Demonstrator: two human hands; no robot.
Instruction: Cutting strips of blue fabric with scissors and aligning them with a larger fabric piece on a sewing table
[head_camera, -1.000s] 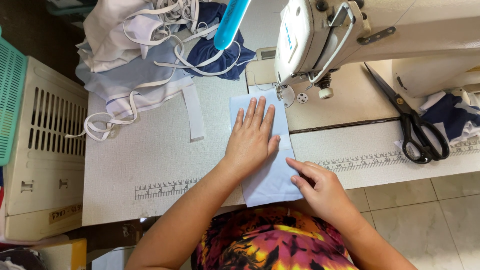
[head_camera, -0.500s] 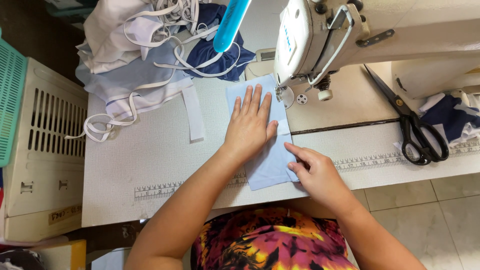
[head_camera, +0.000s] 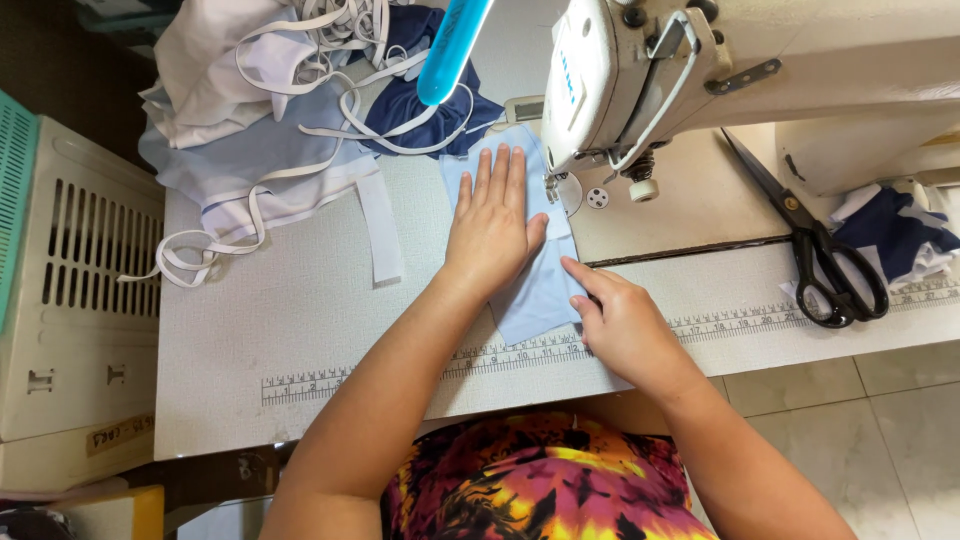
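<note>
light blue cloth pressed flat at the sewing machine

a light blue rectangular piece of cloth (head_camera: 535, 290) is laid on the white textured surface (head_camera: 280, 320), with its far end tucked under the head of the cream-coloured sewing machine (head_camera: 640, 80). the left hand (head_camera: 492, 225) is spread flat on the cloth, fingers stretched apart and pointed toward the machine; nothing is gripped by it. the right hand (head_camera: 620, 325) is set at the cloth's near right edge, fingers loosely curled, with the forefinger pressed on the edge; whether the cloth is pinched cannot be told.

a printed ruler strip (head_camera: 400, 370) is seen along the near edge of the surface, just beside the right hand. black-handled scissors (head_camera: 820, 255) are laid well apart to the right, near a small heap of navy and white fabric scraps (head_camera: 900, 235). a pile of white, pale blue and navy fabric pieces with white straps (head_camera: 290, 110) is heaped at the far left. a slatted cream plastic crate (head_camera: 70, 290) is stood beside the surface.
</note>
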